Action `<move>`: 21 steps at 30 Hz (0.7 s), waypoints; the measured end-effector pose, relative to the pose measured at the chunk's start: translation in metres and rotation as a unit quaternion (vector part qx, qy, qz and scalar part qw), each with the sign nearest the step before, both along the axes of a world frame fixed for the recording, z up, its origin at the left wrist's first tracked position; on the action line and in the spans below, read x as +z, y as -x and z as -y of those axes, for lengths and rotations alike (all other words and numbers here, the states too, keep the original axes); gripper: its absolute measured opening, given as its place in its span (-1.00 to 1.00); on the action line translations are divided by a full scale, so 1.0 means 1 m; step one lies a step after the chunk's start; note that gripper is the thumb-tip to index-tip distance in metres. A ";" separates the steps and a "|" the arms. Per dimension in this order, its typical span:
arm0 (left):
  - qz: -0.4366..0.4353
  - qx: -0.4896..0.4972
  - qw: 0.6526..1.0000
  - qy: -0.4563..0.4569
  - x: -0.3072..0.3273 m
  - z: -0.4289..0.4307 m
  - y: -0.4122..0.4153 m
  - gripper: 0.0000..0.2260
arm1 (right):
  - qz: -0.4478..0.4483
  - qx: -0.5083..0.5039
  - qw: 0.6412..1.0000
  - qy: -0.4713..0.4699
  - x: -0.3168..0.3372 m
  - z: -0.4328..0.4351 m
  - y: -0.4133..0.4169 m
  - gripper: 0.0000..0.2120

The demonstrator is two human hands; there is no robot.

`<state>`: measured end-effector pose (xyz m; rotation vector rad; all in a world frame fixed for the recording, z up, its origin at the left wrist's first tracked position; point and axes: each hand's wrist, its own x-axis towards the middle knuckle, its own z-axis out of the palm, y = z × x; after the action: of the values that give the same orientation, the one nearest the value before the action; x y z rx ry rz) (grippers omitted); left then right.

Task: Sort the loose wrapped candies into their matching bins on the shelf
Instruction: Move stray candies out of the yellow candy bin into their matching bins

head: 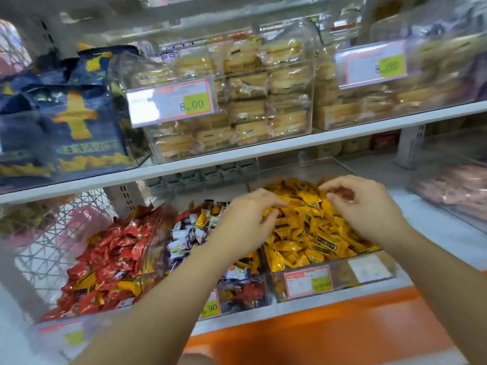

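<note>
The right grip [363,206] hangs loosely released over the yellow candy bin [340,273]. Whether the left grip [247,217] pinches a candy, I cannot tell. Better to lift strays one by one.

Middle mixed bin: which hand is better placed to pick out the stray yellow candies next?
Likely left. The left hand sits at the right edge of the middle bin, nearest the stray yellow candies; the right hand hovers farther right over the yellow bin.
</note>
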<state>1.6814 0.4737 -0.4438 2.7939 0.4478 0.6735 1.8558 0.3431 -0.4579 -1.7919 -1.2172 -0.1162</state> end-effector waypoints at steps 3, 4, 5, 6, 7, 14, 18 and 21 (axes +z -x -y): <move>-0.044 -0.056 0.997 0.009 -0.001 0.015 -0.044 -0.77 | -0.029 -0.025 0.999 -0.017 -0.003 0.026 -0.027 -0.77; -0.065 -0.075 0.995 0.019 -0.001 0.019 -0.058 -0.77 | -0.035 -0.032 0.999 -0.021 -0.005 0.035 -0.035 -0.78; -0.096 -0.093 0.990 0.034 -0.002 0.023 -0.072 -0.78 | -0.040 -0.038 0.998 -0.024 -0.006 0.043 -0.044 -0.79; -0.133 -0.113 0.983 0.051 -0.003 0.026 -0.085 -0.77 | -0.045 -0.043 0.998 -0.026 -0.007 0.051 -0.052 -0.80; -0.167 -0.136 0.975 0.060 -0.003 0.031 -0.098 -0.77 | -0.051 -0.045 0.997 -0.021 -0.009 0.058 -0.059 -0.81; -0.337 -0.242 0.900 -0.133 -0.039 0.048 -0.173 -0.64 | -0.110 0.048 0.981 0.154 -0.042 0.088 -0.088 -0.65; -0.401 -0.238 0.874 -0.132 -0.041 0.038 -0.187 -0.61 | -0.135 0.075 0.976 0.151 -0.047 0.090 -0.093 -0.58; -0.442 -0.209 0.861 -0.143 -0.037 0.031 -0.188 -0.58 | -0.141 0.085 0.976 0.144 -0.047 0.092 -0.094 -0.56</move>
<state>1.8691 0.4425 -0.4805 3.1647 -0.1597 -0.7370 1.9493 0.2510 -0.5048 -1.8622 -1.2178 0.4198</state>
